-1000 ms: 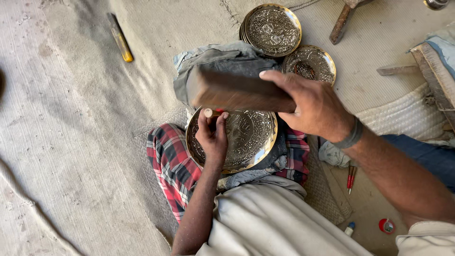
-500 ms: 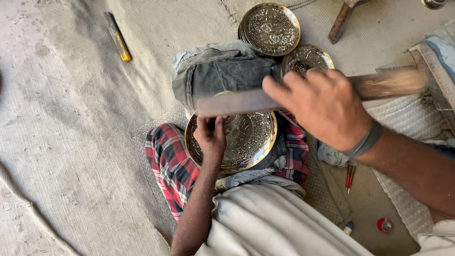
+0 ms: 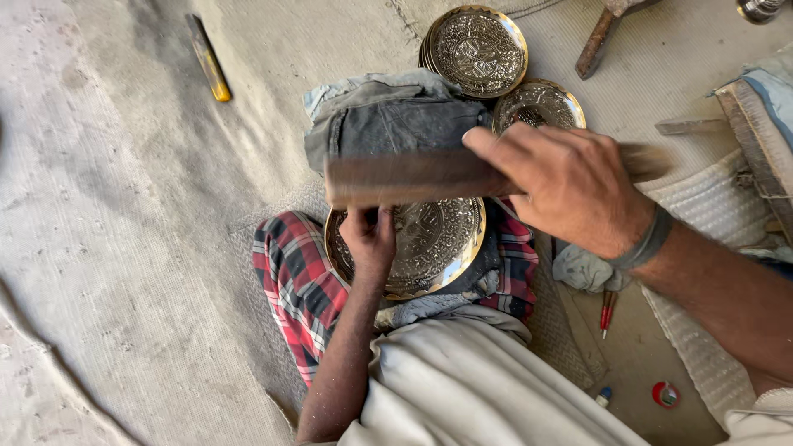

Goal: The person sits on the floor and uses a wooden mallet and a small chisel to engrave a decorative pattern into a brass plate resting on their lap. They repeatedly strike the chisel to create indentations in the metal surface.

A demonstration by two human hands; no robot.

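An engraved brass plate (image 3: 434, 244) rests on my lap, over red plaid cloth (image 3: 293, 281). My left hand (image 3: 370, 239) presses on the plate's left part, fingers curled, with something small pinched at the fingertips that I cannot make out. My right hand (image 3: 570, 186) is raised above the plate and grips a long brown wooden block (image 3: 405, 177), which is blurred by motion and held level across the plate's upper edge.
A folded grey cloth (image 3: 388, 116) lies just beyond the plate. Two more engraved plates (image 3: 479, 51) (image 3: 538, 103) sit farther back. A yellow-tipped tool (image 3: 208, 59) lies upper left, a hammer (image 3: 607, 33) upper right, red pens (image 3: 607, 310) and a small red cap (image 3: 665, 395) at right.
My right hand has swung the wooden block from above the grey cloth down and sideways over the plate's top edge. The left hand stays on the plate.
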